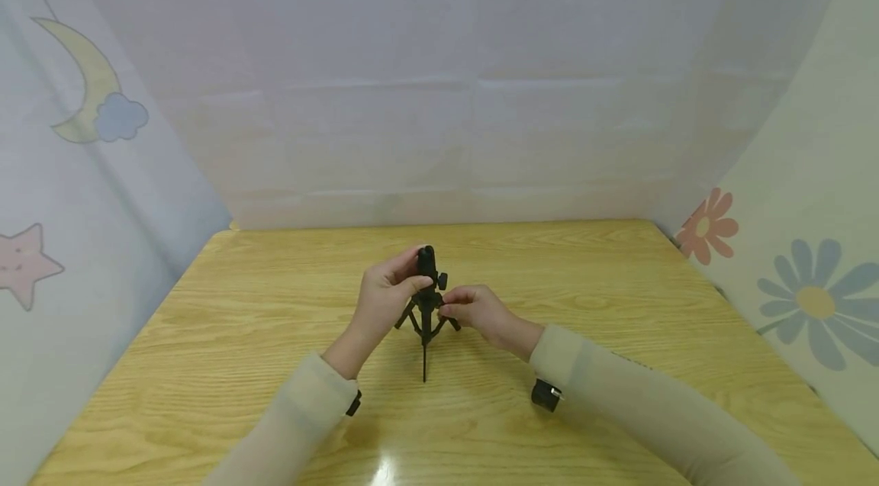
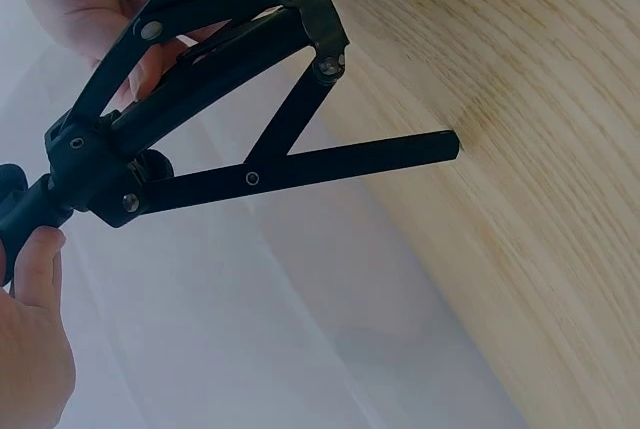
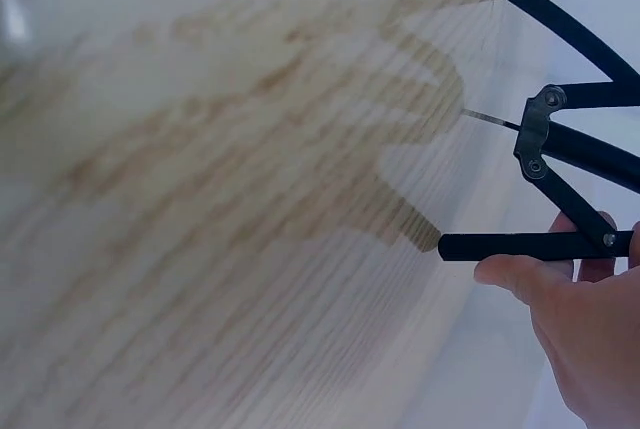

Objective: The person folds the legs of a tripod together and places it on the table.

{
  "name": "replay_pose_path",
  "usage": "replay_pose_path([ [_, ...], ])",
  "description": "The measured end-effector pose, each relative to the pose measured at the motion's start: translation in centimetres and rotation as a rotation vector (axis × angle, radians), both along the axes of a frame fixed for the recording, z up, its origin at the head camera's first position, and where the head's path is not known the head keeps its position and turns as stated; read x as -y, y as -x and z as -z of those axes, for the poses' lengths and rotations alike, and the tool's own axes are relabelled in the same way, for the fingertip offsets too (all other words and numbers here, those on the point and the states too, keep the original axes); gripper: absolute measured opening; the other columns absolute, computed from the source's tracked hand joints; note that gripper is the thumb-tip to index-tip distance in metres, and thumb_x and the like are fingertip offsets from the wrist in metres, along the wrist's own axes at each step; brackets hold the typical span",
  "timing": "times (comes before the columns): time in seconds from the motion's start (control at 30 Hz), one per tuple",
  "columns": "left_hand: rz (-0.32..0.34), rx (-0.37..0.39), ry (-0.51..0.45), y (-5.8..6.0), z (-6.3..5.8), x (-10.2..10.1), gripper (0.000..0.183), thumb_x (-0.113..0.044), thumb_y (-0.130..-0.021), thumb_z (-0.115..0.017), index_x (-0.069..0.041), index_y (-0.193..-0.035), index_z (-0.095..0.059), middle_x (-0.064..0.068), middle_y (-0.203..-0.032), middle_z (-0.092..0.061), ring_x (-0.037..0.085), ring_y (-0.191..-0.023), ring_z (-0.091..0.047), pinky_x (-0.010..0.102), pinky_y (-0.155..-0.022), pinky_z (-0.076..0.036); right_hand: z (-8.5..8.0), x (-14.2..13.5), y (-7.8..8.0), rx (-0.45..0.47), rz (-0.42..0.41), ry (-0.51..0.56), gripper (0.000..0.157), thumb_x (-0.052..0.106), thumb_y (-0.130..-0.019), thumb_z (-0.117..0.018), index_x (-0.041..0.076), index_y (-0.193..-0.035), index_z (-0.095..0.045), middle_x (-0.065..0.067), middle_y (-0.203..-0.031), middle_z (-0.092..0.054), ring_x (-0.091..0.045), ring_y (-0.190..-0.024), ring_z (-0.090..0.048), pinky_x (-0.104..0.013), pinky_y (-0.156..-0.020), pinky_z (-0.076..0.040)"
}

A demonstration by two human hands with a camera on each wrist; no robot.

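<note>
A small black tripod point(image 1: 426, 322) stands upright on the table with its legs spread. My left hand point(image 1: 379, 301) grips its head from the left, the thumb lying across the near side. In the left wrist view, the left hand point(image 2: 38, 349) holds the part above the leg joint of the tripod point(image 2: 215, 91). From the right, my right hand point(image 1: 486, 314) pinches the tripod near the top of one leg. The right wrist view has the right hand point(image 3: 590, 324) with thumb and fingers about a leg point(image 3: 515, 247); their exact contact is partly hidden.
The wooden table point(image 1: 247, 364) extends around the tripod. Behind it hangs a pale cloth backdrop point(image 1: 439, 127), with printed side panels left and right. A black knob point(image 1: 442, 281) sticks out on the right of the tripod head. Both wrists wear small black devices.
</note>
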State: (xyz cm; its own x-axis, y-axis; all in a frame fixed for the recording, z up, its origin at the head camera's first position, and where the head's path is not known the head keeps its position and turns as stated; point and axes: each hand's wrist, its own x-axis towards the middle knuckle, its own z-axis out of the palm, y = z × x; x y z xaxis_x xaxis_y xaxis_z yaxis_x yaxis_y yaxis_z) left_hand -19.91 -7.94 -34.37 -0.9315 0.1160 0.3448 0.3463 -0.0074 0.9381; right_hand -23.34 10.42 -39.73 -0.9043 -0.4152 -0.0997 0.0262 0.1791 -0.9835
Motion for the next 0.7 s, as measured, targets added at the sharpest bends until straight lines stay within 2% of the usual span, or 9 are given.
replay_pose_path([
  [0.13,0.0,-0.001,-0.01,-0.06,0.08,-0.02,0.048,0.012,-0.086,-0.064,0.007,-0.133,-0.053,0.026,-0.123,-0.06,0.035,-0.111,-0.062,0.031,-0.084,-0.055,-0.1,0.07,-0.15,0.009,0.001,0.019,0.017,0.002,-0.096,-0.058,-0.011,-0.105,-0.066,-0.006,-0.097,-0.069,-0.021,-0.098,-0.064,-0.049,-0.095,-0.048],
  [0.4,-0.001,0.007,-0.022,0.01,0.19,-0.01,0.049,0.012,-0.086,-0.065,0.007,-0.133,-0.053,0.026,-0.123,-0.06,0.033,-0.11,-0.062,0.03,-0.084,-0.055,0.06,0.05,-0.18,0.008,0.0,0.047,0.017,0.002,-0.097,-0.058,-0.011,-0.104,-0.066,-0.003,-0.094,-0.069,-0.019,-0.095,-0.064,-0.043,-0.088,-0.05],
  [0.57,-0.014,0.012,-0.032,0.01,0.15,-0.13,0.049,0.011,-0.086,-0.065,0.008,-0.133,-0.052,0.026,-0.122,-0.061,0.033,-0.109,-0.063,0.031,-0.084,-0.054,0.15,0.18,-0.23,0.021,-0.004,0.098,0.015,0.002,-0.096,-0.058,-0.008,-0.101,-0.068,0.0,-0.09,-0.07,-0.015,-0.089,-0.064,-0.04,-0.086,-0.051],
  [0.7,-0.031,0.006,-0.038,0.02,0.19,-0.27,0.049,0.011,-0.086,-0.066,0.008,-0.132,-0.054,0.025,-0.12,-0.062,0.033,-0.108,-0.063,0.031,-0.084,-0.055,0.24,0.27,-0.27,0.035,-0.013,0.143,0.014,0.0,-0.096,-0.058,-0.007,-0.101,-0.069,-0.005,-0.092,-0.07,-0.016,-0.089,-0.064,-0.036,-0.081,-0.052],
])
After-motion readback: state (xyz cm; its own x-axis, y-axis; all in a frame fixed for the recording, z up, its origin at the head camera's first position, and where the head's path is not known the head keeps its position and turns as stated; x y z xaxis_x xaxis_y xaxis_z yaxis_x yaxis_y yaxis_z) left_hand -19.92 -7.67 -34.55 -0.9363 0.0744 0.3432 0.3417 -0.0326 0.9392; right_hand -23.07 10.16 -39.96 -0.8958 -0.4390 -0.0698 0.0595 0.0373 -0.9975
